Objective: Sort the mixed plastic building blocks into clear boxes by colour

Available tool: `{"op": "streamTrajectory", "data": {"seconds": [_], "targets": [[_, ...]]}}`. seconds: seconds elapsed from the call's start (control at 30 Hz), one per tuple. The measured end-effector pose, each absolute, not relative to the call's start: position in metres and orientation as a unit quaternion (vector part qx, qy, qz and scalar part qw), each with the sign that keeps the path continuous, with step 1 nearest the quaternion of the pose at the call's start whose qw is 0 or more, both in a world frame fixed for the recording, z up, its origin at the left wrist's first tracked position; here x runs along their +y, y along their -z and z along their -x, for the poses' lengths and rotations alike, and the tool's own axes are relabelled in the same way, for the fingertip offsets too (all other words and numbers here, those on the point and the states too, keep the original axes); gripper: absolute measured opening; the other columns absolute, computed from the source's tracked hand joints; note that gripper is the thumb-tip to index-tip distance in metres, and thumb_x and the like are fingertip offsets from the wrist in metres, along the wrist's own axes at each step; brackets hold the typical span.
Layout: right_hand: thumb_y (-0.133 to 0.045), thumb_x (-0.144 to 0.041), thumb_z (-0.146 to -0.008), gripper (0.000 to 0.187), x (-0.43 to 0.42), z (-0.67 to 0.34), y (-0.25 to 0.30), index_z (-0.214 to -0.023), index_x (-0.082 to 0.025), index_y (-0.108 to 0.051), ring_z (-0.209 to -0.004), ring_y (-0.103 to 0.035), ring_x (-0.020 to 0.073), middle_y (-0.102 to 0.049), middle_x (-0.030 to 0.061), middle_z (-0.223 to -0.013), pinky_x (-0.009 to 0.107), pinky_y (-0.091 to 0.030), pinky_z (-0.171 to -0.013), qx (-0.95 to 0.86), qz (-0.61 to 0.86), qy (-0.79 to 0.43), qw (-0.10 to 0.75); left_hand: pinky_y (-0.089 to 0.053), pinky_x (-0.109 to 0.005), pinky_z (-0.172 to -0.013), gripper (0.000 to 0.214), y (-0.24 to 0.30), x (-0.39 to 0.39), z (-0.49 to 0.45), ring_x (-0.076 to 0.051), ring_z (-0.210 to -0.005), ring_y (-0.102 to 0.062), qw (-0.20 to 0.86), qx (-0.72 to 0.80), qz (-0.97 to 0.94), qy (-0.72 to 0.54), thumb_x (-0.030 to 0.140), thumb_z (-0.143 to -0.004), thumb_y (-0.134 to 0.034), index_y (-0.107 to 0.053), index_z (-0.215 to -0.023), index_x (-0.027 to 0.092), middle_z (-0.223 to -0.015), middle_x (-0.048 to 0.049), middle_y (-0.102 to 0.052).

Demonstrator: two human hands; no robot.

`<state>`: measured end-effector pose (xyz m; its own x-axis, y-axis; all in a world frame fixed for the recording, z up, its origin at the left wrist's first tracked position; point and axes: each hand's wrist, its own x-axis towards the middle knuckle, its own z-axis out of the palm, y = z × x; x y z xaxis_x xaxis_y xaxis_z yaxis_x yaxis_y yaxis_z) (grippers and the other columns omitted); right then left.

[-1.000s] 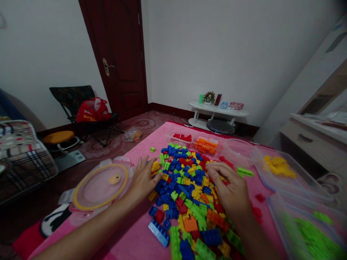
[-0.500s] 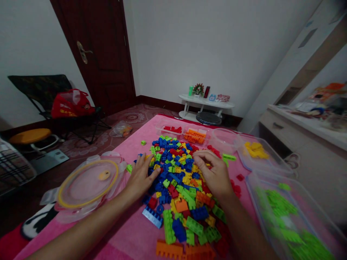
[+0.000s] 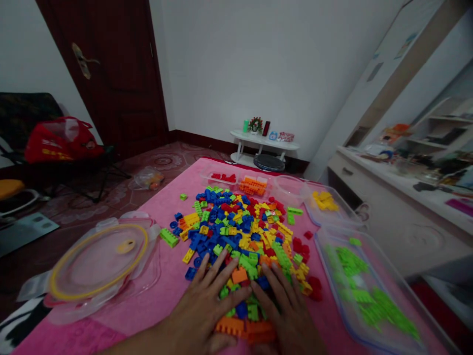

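Note:
A big heap of plastic building blocks (image 3: 221, 236) in blue, green, yellow, red and orange covers the middle of the pink cloth (image 3: 168, 276). My left hand (image 3: 203, 305) lies over the near end of the heap, fingers spread and stretched forward. Beside it, my right hand (image 3: 290, 310) rests palm down with its fingers apart. Between the two hands show an orange block (image 3: 240, 275) and several green and blue ones. Long orange blocks (image 3: 229, 326) lie close to my wrists. Neither hand grips a block; the ones under my palms are hidden.
Clear boxes hold sorted blocks: green (image 3: 412, 293) and yellow (image 3: 343, 209) at right, red (image 3: 205, 173) and orange at the far edge. A clear lid (image 3: 92, 261) with a yellow ring lies at left. A white side table (image 3: 264, 139) stands by the wall.
Both hands have moved from the sides of the heap to its near end, toward me. The right hand's curled fingers are now stretched out. The view has turned to the right.

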<state>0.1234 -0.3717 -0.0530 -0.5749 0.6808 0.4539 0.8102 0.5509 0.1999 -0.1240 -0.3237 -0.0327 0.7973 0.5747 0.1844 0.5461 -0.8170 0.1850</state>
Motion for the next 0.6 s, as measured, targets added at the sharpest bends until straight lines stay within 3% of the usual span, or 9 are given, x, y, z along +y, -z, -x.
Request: {"op": "streamTrajectory", "data": {"seconds": [0.13, 0.27, 0.37, 0.5, 0.6], "targets": [[-0.058, -0.044, -0.080, 0.068, -0.345, -0.117, 0.045, -0.141, -0.022, -0.038, -0.138, -0.022, 0.0334, -0.022, 0.0128, -0.152, 0.054, -0.023, -0.108, -0.840, 0.494, 0.114, 0.193, -0.015, -0.064, -0.109, 0.077, 0.031, -0.299, 0.108, -0.036, -0.142, -0.008, 0.013, 0.368, -0.921, -0.126, 0.045, -0.079, -0.062, -0.022, -0.145, 0.039, -0.156, -0.0075, -0.013], [-0.063, -0.030, -0.076, 0.059, -0.292, -0.106, 0.028, -0.132, -0.022, -0.049, -0.134, -0.029, 0.0306, -0.032, 0.0124, -0.147, 0.052, -0.021, -0.110, -0.809, 0.543, 0.068, 0.213, -0.014, -0.059, -0.111, 0.070, 0.024, -0.261, 0.091, -0.033, -0.142, -0.014, -0.020, 0.440, -0.885, -0.148, 0.037, -0.082, -0.060, -0.027, -0.144, 0.036, -0.154, -0.0104, -0.020], [-0.067, -0.031, -0.072, 0.055, -0.255, -0.103, 0.015, -0.125, -0.018, -0.056, -0.129, -0.036, 0.0319, -0.044, 0.0146, -0.138, 0.052, -0.023, -0.109, -0.770, 0.600, 0.017, 0.217, -0.015, -0.059, -0.110, 0.062, 0.020, -0.229, 0.079, -0.033, -0.140, -0.020, -0.029, 0.502, -0.850, -0.156, 0.039, -0.086, -0.054, -0.031, -0.143, 0.033, -0.151, -0.0124, -0.028], [-0.071, -0.037, -0.068, 0.070, -0.221, -0.118, -0.008, -0.131, -0.015, -0.050, -0.123, -0.045, 0.0284, -0.050, 0.0130, -0.134, 0.043, -0.035, -0.104, -0.738, 0.613, -0.129, 0.251, -0.021, -0.060, -0.108, 0.058, 0.020, -0.197, 0.067, -0.035, -0.138, -0.025, 0.000, 0.561, -0.814, -0.149, 0.050, -0.087, -0.045, -0.035, -0.141, 0.030, -0.148, -0.0135, -0.034], [-0.063, -0.032, -0.075, 0.054, -0.199, -0.148, -0.021, -0.127, -0.021, -0.053, -0.114, -0.055, 0.0192, -0.058, 0.0044, -0.127, 0.031, -0.042, -0.097, -0.700, 0.634, -0.190, 0.268, -0.022, -0.059, -0.107, 0.059, 0.025, -0.188, 0.063, -0.034, -0.139, -0.023, 0.001, 0.578, -0.798, -0.167, 0.053, -0.087, -0.043, -0.038, -0.140, 0.030, -0.150, -0.0128, -0.030]]}}
